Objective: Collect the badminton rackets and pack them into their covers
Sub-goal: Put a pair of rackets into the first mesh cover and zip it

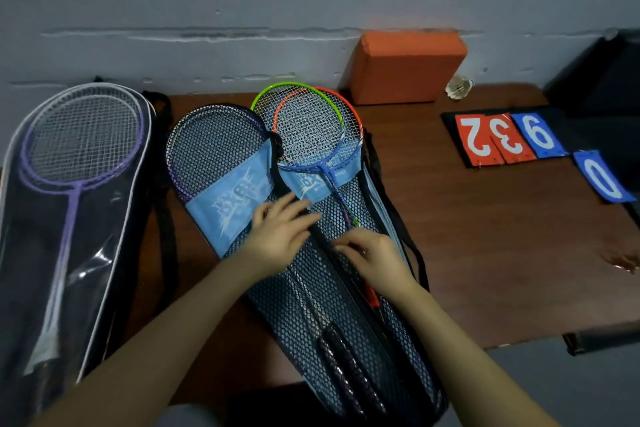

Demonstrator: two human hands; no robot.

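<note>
Two black mesh covers with light-blue bands lie side by side on the brown table. The left mesh cover holds rackets, whose dark grips show through the mesh. A green-rimmed racket and an orange-rimmed racket lie with heads stacked on the right mesh cover. My left hand rests flat on the left cover, fingers spread. My right hand pinches at the edge of the right cover, near the racket shafts. At far left, a clear plastic cover contains purple and white rackets.
An orange foam block leans against the wall behind the racket heads. A white shuttlecock sits beside it. Red and blue number cards lie at the right, with one blue "0" card apart. A dark object fills the far right corner.
</note>
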